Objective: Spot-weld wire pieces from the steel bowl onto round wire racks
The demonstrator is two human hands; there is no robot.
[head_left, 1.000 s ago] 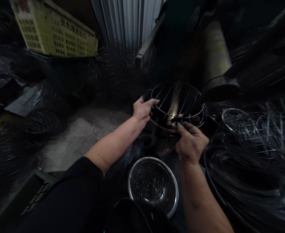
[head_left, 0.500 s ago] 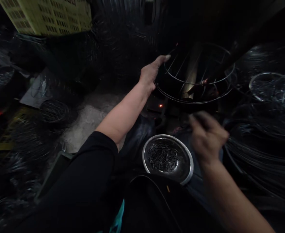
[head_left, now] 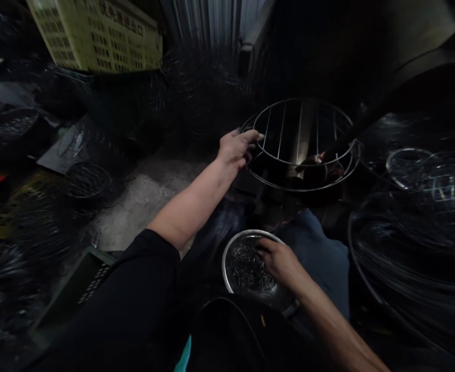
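My left hand (head_left: 235, 148) is closed on the left rim of a round wire rack (head_left: 279, 158), made of two steel rings with thin parallel rods across. The rack sits tilted below a dark machine arm (head_left: 361, 116), whose copper-coloured tip (head_left: 320, 157) is at the rack's near rim. In my lap a shiny metal bowl (head_left: 227, 268) holds many short bent wire pieces (head_left: 246, 271). My right hand (head_left: 279, 258) reaches over its right rim, fingers slightly bent and apart, down at the wires. The fingertips are partly in shadow, and I see nothing held in them.
Wire coils (head_left: 409, 258) and more wire racks (head_left: 444, 186) lie at the right. A yellow plastic crate (head_left: 107, 39) is stacked at the upper left. A green crate (head_left: 76, 289) and a round wire piece (head_left: 88, 180) are on the left. A metal cylinder (head_left: 300, 150) shows behind the rack.
My right hand has moved down and left, from in front of the rack into the bowl. The rack has turned under my left hand. A red glow below the rack is gone; the view has tilted up.
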